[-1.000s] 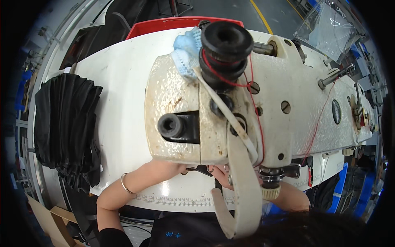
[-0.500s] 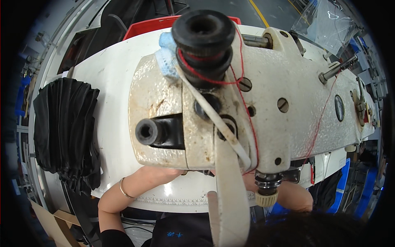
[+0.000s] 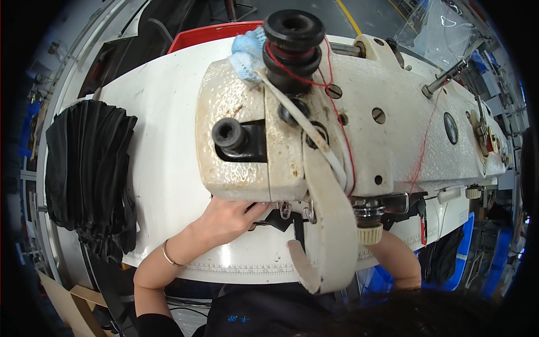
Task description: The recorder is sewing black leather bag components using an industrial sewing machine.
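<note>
Left hand (image 3: pixel 231 221) curls at seven o'clock below the sewing machine (image 3: pixel 359 112), perhaps steadying the black piece (image 3: pixel 278 220) at six — grip I can't tell, right hand hidden; black stack (image 3: pixel 90 168) at nine, probably for reach.

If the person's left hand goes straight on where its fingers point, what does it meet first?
The left hand would likely meet the small shiny metal part below the white sewing machine head; depth is unclear: the black angular piece beside it could come first.
</note>
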{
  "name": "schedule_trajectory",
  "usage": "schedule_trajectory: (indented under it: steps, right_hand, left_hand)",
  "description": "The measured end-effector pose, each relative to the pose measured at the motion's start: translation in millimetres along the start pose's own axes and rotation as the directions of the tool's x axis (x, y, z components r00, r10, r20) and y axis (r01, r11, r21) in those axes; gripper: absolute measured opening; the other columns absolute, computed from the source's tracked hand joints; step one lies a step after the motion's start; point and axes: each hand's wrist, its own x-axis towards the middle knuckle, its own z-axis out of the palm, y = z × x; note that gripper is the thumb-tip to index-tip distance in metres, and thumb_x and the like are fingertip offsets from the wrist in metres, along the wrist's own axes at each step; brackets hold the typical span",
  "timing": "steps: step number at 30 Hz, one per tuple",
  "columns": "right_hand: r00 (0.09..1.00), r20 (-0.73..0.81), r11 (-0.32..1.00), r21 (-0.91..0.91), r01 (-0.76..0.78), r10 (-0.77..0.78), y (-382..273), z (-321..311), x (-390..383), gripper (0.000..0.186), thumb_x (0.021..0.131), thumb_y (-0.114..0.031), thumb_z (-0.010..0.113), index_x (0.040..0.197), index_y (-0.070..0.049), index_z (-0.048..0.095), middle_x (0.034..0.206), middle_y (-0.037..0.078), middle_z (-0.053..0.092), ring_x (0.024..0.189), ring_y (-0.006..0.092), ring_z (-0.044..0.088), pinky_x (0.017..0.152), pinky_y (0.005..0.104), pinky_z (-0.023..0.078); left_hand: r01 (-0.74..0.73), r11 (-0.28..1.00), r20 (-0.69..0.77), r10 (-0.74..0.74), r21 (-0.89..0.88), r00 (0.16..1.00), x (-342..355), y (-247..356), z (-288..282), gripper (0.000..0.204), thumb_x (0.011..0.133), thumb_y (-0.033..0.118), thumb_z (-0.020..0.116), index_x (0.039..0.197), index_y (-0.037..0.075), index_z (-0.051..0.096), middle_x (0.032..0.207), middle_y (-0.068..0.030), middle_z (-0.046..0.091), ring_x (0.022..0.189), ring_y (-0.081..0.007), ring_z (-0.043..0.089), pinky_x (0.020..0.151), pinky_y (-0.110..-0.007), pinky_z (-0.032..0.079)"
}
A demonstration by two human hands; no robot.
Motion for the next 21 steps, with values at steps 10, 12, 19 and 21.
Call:
schedule_trajectory:
  steps: [10, 12, 19, 21]
  right_hand:
    - [0.946, 0.097, 0.807, 0.499, -0.316, 0.310, 8.8, 26.5, -4.8, 0.029, 0.080, -0.008, 0.063, 0.108, -0.006, 0.062, 0.101, 0.008, 0.067, 0.097, 0.0178, 0.063, 0.085, 0.0315, 0.048]
    - [0.878, 0.226, 0.581, 0.676, -0.453, 0.422, 16.1, 30.9, -4.8, 0.028, 0.080, -0.010, 0.064, 0.108, -0.007, 0.063, 0.102, 0.008, 0.067, 0.097, 0.0184, 0.063, 0.084, 0.0312, 0.049]
    - [0.876, 0.195, 0.889, -0.230, -0.396, 0.441, 21.9, 38.4, -8.7, 0.038, 0.075, -0.018, 0.069, 0.110, -0.007, 0.061, 0.095, 0.007, 0.063, 0.087, 0.0234, 0.060, 0.077, 0.0391, 0.051]
    - [0.991, 0.087, 0.978, -0.194, -0.080, 0.098, 10.2, 21.7, 3.6, 0.043, 0.071, -0.014, 0.070, 0.112, -0.007, 0.060, 0.099, 0.008, 0.060, 0.085, 0.0226, 0.060, 0.073, 0.0372, 0.050]
  left_hand:
    - [0.078, 0.996, -0.079, -0.081, -0.034, 0.994, 17.1, -11.2, -0.2, 0.032, 0.071, 0.002, 0.062, 0.103, 0.005, 0.065, 0.099, -0.0103, 0.062, 0.094, -0.0278, 0.059, 0.082, -0.041, 0.048]
    - [0.152, 0.983, 0.030, -0.150, -0.103, 0.988, 16.1, -19.5, -3.7, 0.034, 0.071, 0.003, 0.062, 0.105, 0.006, 0.064, 0.098, -0.0094, 0.063, 0.094, -0.0274, 0.059, 0.082, -0.040, 0.048]
    - [0.224, 0.960, -0.189, -0.192, 0.170, 0.963, 34.3, -12.2, -38.0, 0.022, 0.070, 0.009, 0.065, 0.092, 0.004, 0.065, 0.091, -0.0100, 0.062, 0.089, -0.0263, 0.059, 0.075, -0.036, 0.048]
    - [0.255, 0.932, -0.103, -0.236, 0.256, 0.966, 17.9, -6.7, -31.6, 0.021, 0.070, 0.009, 0.065, 0.090, 0.002, 0.064, 0.088, -0.0104, 0.061, 0.087, -0.0259, 0.059, 0.073, -0.036, 0.048]
